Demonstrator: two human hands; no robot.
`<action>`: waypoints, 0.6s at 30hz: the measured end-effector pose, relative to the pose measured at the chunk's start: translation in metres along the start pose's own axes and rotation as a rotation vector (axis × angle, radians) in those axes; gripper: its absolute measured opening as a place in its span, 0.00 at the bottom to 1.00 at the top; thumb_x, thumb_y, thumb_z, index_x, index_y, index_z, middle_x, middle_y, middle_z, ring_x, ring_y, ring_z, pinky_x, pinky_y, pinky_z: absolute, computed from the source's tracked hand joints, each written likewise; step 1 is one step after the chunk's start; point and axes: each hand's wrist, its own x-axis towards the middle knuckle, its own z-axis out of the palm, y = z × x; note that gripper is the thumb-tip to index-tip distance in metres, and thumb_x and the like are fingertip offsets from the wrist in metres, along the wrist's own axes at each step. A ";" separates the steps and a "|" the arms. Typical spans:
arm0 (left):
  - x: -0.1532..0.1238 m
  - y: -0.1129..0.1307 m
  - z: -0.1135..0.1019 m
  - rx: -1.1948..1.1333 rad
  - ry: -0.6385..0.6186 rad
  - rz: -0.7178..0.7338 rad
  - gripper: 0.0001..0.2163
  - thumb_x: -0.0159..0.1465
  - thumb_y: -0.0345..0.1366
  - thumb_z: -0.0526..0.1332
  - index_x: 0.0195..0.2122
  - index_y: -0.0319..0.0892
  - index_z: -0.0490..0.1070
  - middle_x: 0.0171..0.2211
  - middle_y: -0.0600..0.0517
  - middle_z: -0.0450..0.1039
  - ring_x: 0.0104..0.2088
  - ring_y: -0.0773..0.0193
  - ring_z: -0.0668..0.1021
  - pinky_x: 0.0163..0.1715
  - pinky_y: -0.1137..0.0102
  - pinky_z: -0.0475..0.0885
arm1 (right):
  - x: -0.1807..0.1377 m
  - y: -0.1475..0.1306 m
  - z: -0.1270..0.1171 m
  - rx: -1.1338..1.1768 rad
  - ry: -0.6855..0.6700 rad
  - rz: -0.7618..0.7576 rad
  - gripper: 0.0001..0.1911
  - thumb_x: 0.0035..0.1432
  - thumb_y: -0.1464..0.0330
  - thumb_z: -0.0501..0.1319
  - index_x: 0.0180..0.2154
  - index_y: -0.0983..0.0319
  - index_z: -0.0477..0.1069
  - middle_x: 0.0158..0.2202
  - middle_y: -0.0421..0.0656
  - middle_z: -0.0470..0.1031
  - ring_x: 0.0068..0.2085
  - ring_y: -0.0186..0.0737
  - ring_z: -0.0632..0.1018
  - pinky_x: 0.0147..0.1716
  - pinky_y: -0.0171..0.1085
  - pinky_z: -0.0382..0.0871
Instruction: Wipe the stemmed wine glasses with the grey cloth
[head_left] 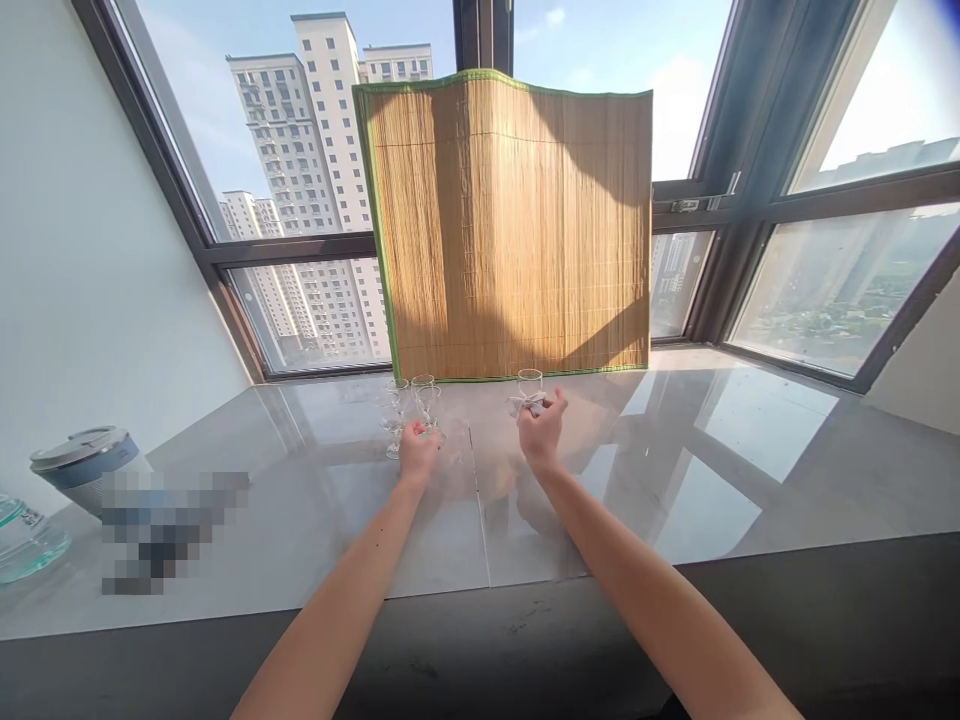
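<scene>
Two clear stemmed glasses stand close together on the grey stone sill (675,480). My left hand (417,452) is closed around the stem of the right one (426,400); the other glass (394,410) stands just to its left. A third clear glass (529,385) stands further right. My right hand (541,428) is closed on it, with a small pale cloth (526,404) pinched against its bowl. Both arms reach forward from the bottom edge.
A bamboo mat with green trim (510,225) leans upright against the window behind the glasses. A lidded grey-blue cup (82,462) and a clear glass lid (26,540) sit at the far left. Dark window frames run behind and to the right.
</scene>
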 end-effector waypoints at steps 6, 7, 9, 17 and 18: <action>-0.004 0.001 0.000 -0.077 -0.121 0.020 0.25 0.60 0.37 0.62 0.58 0.43 0.62 0.56 0.41 0.69 0.30 0.67 0.79 0.23 0.73 0.69 | -0.045 -0.035 0.002 -0.002 -0.307 -0.572 0.45 0.52 0.66 0.60 0.66 0.54 0.39 0.55 0.55 0.67 0.51 0.57 0.73 0.47 0.53 0.69; -0.003 0.000 0.001 -0.058 -0.112 0.026 0.24 0.60 0.37 0.62 0.58 0.43 0.62 0.55 0.41 0.70 0.29 0.68 0.79 0.23 0.74 0.69 | -0.047 -0.036 0.003 -0.004 -0.339 -0.612 0.46 0.51 0.66 0.61 0.66 0.54 0.39 0.55 0.55 0.67 0.52 0.58 0.73 0.48 0.54 0.69; 0.000 -0.002 0.004 -0.011 -0.099 0.045 0.23 0.60 0.37 0.62 0.57 0.44 0.63 0.53 0.43 0.71 0.27 0.69 0.78 0.22 0.75 0.68 | -0.049 -0.038 0.001 -0.002 -0.355 -0.662 0.47 0.49 0.66 0.62 0.66 0.54 0.41 0.55 0.55 0.67 0.52 0.60 0.72 0.47 0.55 0.69; 0.002 -0.005 0.008 0.119 -0.008 0.230 0.09 0.62 0.37 0.57 0.40 0.42 0.72 0.39 0.49 0.76 0.37 0.63 0.77 0.36 0.72 0.69 | -0.035 -0.043 -0.004 -0.094 -0.368 -0.510 0.44 0.51 0.69 0.58 0.66 0.56 0.40 0.54 0.53 0.68 0.44 0.51 0.76 0.40 0.46 0.69; 0.000 -0.003 0.007 0.125 -0.015 0.261 0.08 0.62 0.37 0.57 0.38 0.42 0.72 0.38 0.49 0.77 0.38 0.63 0.77 0.37 0.72 0.68 | -0.033 -0.040 -0.001 -0.113 -0.399 -0.477 0.44 0.51 0.70 0.57 0.66 0.57 0.41 0.53 0.52 0.69 0.40 0.49 0.76 0.38 0.45 0.69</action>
